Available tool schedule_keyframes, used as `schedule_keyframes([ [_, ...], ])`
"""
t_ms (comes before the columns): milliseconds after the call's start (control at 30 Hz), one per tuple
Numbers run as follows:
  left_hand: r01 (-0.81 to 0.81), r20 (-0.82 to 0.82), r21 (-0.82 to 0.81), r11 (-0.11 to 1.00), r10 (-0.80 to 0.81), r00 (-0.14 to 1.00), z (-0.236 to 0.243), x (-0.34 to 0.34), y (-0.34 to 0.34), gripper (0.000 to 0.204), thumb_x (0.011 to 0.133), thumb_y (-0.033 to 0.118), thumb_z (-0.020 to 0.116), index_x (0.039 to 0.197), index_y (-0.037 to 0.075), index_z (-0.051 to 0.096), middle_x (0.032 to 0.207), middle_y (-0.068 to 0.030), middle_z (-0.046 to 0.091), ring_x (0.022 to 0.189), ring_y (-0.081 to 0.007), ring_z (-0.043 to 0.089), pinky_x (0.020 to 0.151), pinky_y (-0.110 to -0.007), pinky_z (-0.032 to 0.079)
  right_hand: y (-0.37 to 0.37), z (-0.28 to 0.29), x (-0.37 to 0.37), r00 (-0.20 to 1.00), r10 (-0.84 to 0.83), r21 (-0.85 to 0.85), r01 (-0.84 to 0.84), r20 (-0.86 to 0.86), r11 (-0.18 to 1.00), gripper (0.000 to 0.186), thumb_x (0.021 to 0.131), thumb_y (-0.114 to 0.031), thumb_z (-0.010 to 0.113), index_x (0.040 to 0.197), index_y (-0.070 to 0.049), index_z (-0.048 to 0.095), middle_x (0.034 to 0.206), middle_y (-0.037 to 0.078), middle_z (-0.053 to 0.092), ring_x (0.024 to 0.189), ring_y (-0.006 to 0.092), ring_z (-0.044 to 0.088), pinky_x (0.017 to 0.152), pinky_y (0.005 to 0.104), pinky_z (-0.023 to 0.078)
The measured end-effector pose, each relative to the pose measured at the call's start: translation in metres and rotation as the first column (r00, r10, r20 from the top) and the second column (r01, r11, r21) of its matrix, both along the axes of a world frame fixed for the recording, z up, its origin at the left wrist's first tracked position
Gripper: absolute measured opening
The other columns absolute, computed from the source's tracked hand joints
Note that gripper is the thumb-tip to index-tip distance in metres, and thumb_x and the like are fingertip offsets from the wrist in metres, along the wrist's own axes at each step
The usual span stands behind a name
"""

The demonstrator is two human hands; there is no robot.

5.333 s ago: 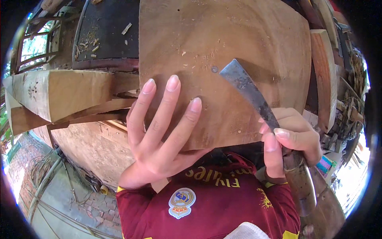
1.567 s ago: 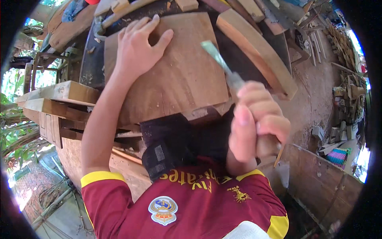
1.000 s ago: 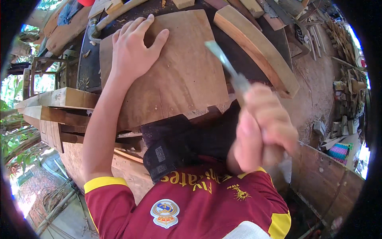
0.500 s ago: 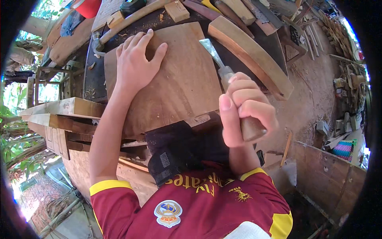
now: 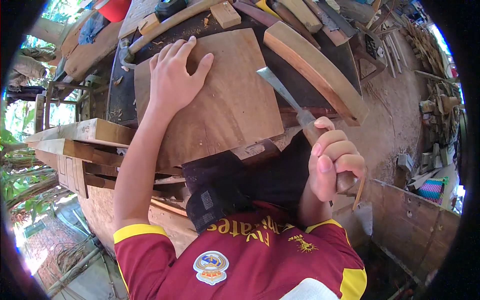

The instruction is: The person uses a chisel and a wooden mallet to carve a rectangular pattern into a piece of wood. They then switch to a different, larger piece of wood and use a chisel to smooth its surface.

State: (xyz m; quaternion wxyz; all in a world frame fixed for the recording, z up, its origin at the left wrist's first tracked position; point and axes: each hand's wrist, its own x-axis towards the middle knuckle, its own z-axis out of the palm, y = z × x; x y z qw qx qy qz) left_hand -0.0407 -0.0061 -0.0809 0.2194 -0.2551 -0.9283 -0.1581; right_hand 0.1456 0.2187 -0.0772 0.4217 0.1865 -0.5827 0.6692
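Note:
A flat, squarish wooden board (image 5: 230, 95) lies on the dark worktop (image 5: 122, 95) in front of me. My left hand (image 5: 176, 75) rests on its left part, palm down with the fingers stretched and the thumb apart. My right hand (image 5: 335, 162) is wrapped round the wooden handle of a chisel (image 5: 282, 90), at the right of the board. The chisel's bare metal blade points up and left, its tip near the board's right edge. From this view I cannot tell whether the tip touches the board.
A thick curved wooden piece (image 5: 315, 75) lies right of the board. Behind it are a small wood block (image 5: 225, 14), a hammer (image 5: 127, 52) with a long handle, and several tools. Stacked planks (image 5: 90, 132) jut out at the left. A red bucket (image 5: 114, 9) stands far left.
My right hand has moved right and toward me with the chisel, and the blade has come nearer with it. My left hand stays on the board, which has shifted very slightly right.

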Motion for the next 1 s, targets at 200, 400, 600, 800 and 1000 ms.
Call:
schedule_keyframes([
  [200,0.002,-0.003,0.012,1.000,-0.002,1.000,-0.001,-0.001,-0.001,0.053,0.087,0.041,0.063,0.120,0.000,0.063,0.122,-0.0140,0.062,0.120,-0.0300,0.053,0.104,-0.042,0.034,0.003,0.021,0.001,0.993,0.031,0.236,-0.057,0.114,0.970,0.030,0.075,-0.004,0.078,0.078,-0.011,0.049,0.082,0.004,0.060,0.083,0.0228,0.062,0.089,0.0537,0.049],
  [400,-0.006,0.010,0.027,1.000,0.005,1.000,0.002,-0.001,0.000,0.053,0.086,0.041,0.064,0.120,0.000,0.063,0.122,-0.0137,0.063,0.120,-0.0287,0.053,0.104,-0.041,0.034,0.012,0.033,0.015,0.972,0.223,-0.247,-0.234,-0.072,0.940,0.048,0.070,-0.047,0.084,0.080,-0.013,0.052,0.081,-0.003,0.055,0.085,0.0158,0.058,0.077,0.0366,0.048],
  [600,-0.016,0.008,0.017,1.000,0.016,1.000,-0.001,0.000,0.000,0.053,0.087,0.042,0.065,0.121,0.002,0.063,0.123,-0.0143,0.062,0.121,-0.0283,0.054,0.105,-0.040,0.034,-0.006,0.045,0.025,0.913,0.338,0.335,-0.252,-0.228,0.908,0.028,0.080,-0.029,0.080,0.091,-0.009,0.064,0.086,0.004,0.067,0.073,0.0199,0.060,0.073,0.0435,0.049],
  [800,-0.025,0.028,0.009,1.000,0.025,0.999,0.000,0.000,-0.002,0.052,0.088,0.043,0.065,0.123,0.005,0.063,0.125,-0.0162,0.062,0.123,-0.0284,0.053,0.107,-0.040,0.034,-0.010,0.044,0.031,0.899,0.427,0.333,-0.373,-0.102,0.866,0.028,0.081,-0.017,0.077,0.069,-0.007,0.053,0.075,0.008,0.061,0.066,0.0219,0.057,0.062,0.0379,0.049],
  [1000,-0.027,0.030,0.008,1.000,0.027,0.999,0.001,0.000,0.000,0.053,0.087,0.043,0.065,0.123,0.004,0.063,0.125,-0.0157,0.062,0.122,-0.0289,0.053,0.106,-0.040,0.034,-0.017,0.031,0.039,0.882,0.459,0.528,-0.341,-0.107,0.778,0.028,0.068,-0.008,0.081,0.066,-0.006,0.053,0.061,0.005,0.057,0.056,0.0185,0.056,0.056,0.0314,0.051],
])
